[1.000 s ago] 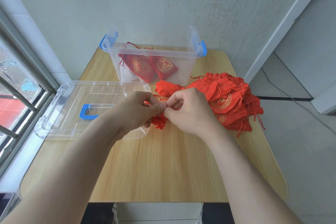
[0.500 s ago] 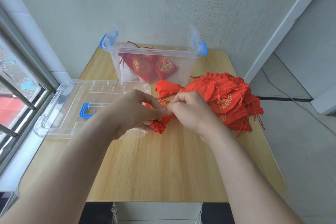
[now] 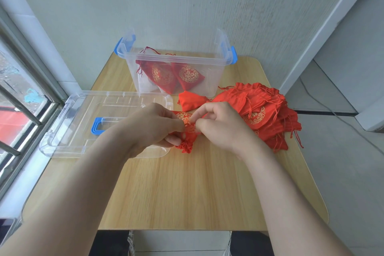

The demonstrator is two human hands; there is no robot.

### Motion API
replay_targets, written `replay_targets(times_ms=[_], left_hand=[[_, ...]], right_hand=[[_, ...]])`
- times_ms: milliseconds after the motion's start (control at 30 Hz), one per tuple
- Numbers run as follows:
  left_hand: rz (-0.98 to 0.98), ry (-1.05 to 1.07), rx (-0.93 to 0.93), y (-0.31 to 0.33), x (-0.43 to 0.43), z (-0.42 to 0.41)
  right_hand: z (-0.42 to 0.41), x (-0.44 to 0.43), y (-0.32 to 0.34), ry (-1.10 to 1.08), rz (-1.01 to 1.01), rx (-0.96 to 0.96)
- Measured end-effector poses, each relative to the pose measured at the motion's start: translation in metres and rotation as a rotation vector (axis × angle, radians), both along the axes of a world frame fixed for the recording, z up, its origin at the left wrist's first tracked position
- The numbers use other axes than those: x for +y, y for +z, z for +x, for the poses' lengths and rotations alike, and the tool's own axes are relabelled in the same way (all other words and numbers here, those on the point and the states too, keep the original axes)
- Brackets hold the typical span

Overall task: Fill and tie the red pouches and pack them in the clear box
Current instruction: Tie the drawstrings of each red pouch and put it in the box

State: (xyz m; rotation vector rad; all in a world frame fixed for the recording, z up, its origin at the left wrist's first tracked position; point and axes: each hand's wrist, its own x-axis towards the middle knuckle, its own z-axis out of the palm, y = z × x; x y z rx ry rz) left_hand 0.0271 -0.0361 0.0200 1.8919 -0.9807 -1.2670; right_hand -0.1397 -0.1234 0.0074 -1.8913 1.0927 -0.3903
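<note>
Left hand (image 3: 153,129) and right hand (image 3: 220,127) both pinch red pouch (image 3: 188,137) between them; clear box (image 3: 178,62) beyond hands; lid (image 3: 83,122) under left hand; pouch pile (image 3: 259,114) beside right hand.

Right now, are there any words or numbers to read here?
No words or numbers can be read.
Gold round emblems on the pouches in the clear box: too blurred to read.
Gold emblem on the pile of pouches: too blurred.
Gold print on the held pouch, pinched between left hand and right hand: mostly hidden.
The clear lid: no label seen.
</note>
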Motion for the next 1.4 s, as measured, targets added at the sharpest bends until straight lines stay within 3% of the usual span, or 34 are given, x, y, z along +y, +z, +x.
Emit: replay_targets(times_ms=[333, 500, 600, 800, 933, 1400], left_hand=[[-0.013, -0.12, -0.079, 0.002, 0.002, 0.001], [0.028, -0.049, 0.088, 0.007, 0.002, -0.009], [0.043, -0.02, 0.09, 0.009, 0.003, -0.015], [-0.098, -0.078, 0.003, 0.001, 0.001, -0.004], [-0.216, -0.08, -0.063, 0.001, 0.002, -0.002], [-0.293, -0.29, -0.28, -0.001, 0.002, 0.003]], right_hand=[[-0.002, -0.003, -0.007, 0.107, -0.155, 0.015], [0.001, -0.002, -0.007, 0.083, -0.217, 0.004], [0.004, -0.001, -0.006, 0.062, -0.241, -0.037], [0.002, 0.0, -0.004, 0.044, -0.259, -0.032], [0.001, -0.002, -0.001, 0.033, -0.188, -0.028], [-0.003, 0.0, 0.009, 0.069, 0.007, -0.211]])
